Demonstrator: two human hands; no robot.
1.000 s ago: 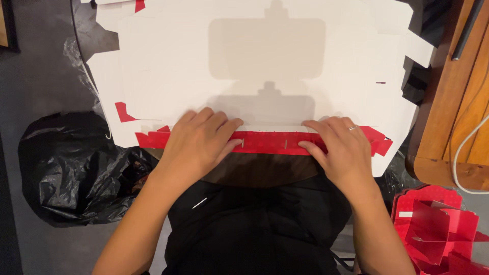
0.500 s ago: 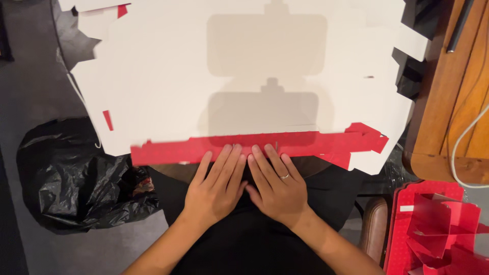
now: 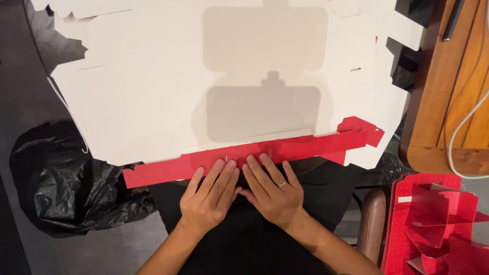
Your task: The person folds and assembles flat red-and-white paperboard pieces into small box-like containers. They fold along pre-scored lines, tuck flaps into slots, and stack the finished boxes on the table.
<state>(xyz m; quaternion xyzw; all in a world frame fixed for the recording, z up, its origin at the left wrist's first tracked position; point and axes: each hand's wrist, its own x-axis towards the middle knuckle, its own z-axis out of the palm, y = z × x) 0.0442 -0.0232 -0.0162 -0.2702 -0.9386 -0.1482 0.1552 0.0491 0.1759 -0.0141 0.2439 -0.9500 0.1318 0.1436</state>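
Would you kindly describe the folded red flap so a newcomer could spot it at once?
Start at the large white cardboard sheet. Along its near edge runs the red flap, with the left hand and right hand on it. Unlike the red boxes at right, it is one long flat strip.

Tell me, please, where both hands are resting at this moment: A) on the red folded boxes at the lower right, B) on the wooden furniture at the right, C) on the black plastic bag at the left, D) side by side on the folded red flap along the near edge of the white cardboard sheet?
D: the left hand and right hand lie flat, side by side, fingertips pressing the red flap along the near edge of the white cardboard sheet.
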